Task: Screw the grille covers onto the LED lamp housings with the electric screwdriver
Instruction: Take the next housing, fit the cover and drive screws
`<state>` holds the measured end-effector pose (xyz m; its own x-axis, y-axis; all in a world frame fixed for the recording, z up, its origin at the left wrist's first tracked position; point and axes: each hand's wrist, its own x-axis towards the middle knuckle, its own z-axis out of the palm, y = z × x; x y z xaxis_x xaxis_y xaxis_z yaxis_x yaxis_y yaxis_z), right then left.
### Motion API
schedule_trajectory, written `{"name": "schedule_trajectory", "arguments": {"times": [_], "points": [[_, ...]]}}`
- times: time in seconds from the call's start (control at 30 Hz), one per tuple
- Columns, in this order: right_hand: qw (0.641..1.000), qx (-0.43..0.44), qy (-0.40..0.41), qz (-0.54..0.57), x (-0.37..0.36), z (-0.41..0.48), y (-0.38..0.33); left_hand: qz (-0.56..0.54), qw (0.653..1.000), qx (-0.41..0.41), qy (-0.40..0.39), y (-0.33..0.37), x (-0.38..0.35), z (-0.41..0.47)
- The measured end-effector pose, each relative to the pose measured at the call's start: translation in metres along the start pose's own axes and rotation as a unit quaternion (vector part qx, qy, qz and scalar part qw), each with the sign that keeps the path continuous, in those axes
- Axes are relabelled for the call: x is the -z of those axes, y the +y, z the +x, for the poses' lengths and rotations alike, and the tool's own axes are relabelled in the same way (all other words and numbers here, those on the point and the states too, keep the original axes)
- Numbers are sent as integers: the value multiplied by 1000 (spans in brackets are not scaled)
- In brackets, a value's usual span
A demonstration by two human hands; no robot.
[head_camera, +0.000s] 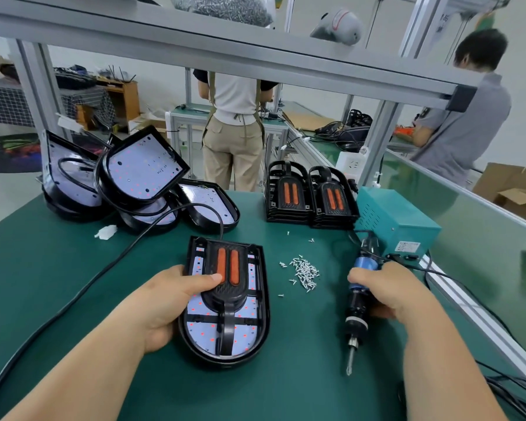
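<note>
Pinning grille cover (pixel 236 291) on lamp housing (pixel 225 360) with thumb of left hand (pixel 167 302), curling right hand (pixel 386 293) round screwdriver (pixel 357 311), apparently before driving any screws (pixel 304 271).

Glossy black plastic lamp housing (pixel 257 344)

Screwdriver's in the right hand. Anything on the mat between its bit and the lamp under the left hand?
Nothing visible. Only bare green mat lies between the electric screwdriver in the right hand and the lamp housing that the left hand holds. The loose screws lie farther back, beside that path, not in it.
</note>
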<state>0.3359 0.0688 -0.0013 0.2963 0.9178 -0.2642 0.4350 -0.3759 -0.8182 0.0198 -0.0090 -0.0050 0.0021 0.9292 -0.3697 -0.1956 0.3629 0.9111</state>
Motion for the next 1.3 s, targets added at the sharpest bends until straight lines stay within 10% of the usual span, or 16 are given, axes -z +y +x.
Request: {"name": "schedule_trajectory", "arguments": {"times": [0.17,0.43,0.63,0.83,0.93,1.07,1.3], "points": [[953,-31,-49,298,-5,-2,-10,77,997,-13,1,1,-7,-8],[714,14,-100,693,-31,-17,-23,126,990,-6,69,3,-10,-11],[679,14,-98,727,-38,-21,-25,222,964,-51,140,6,-10,-17],[639,9,-64,767,-33,-17,-26,534,779,-202,257,22,-18,-25],[618,-7,-54,784,-30,-15,-25,579,738,-293,186,38,-44,-17],[595,-24,-31,802,-27,-12,-21,686,683,-246,53,34,-89,10],[572,-37,-23,819,-23,-7,-16,791,570,-207,75,17,-112,35]]}}
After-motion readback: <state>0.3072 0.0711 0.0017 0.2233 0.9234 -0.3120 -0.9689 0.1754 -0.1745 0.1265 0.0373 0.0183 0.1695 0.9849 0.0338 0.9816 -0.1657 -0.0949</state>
